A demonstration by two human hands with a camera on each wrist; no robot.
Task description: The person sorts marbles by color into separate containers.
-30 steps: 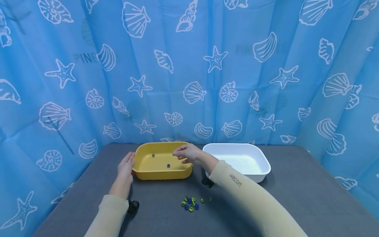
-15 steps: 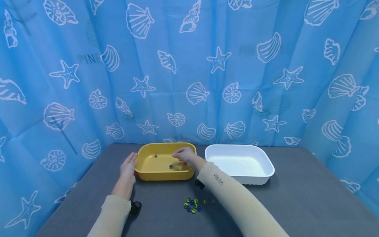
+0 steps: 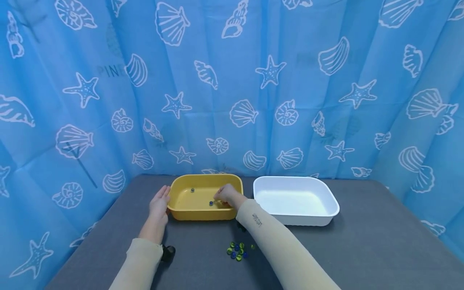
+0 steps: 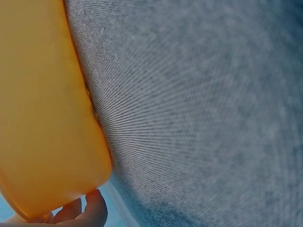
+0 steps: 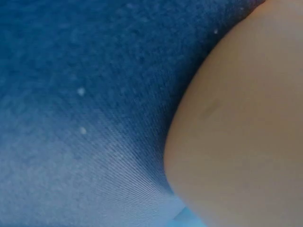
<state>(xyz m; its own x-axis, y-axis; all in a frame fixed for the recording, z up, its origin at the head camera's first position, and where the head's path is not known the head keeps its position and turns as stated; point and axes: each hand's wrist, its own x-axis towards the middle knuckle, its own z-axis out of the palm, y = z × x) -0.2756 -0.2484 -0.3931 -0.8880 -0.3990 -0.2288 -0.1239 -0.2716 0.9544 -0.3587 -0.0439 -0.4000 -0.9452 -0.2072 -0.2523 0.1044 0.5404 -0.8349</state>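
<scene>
A yellow basin (image 3: 203,215) stands on the grey-covered table. Two small dark marbles lie on its floor, a rear marble (image 3: 192,190) and a front marble (image 3: 211,203). My left hand (image 3: 158,204) touches the basin's left outer wall with fingers extended; in the left wrist view its fingertips (image 4: 96,208) rest against the yellow wall. Inside the basin's right half, my right hand (image 3: 229,194) points downward with bent fingers close to the front marble. Whether those fingertips pinch anything is hidden. The right wrist view shows only skin and blue-grey cloth.
Several yellow-green and blue marbles (image 3: 237,251) lie in a cluster in front of the yellow basin, one green marble (image 3: 252,246) slightly apart. To the right stands a white basin (image 3: 296,220). Behind the table hangs a blue shell-patterned curtain (image 3: 232,88).
My right hand has come down from above the basin's right rim into the basin, its fingers now lower. My left hand stays at the basin's left side. The head view has shifted slightly.
</scene>
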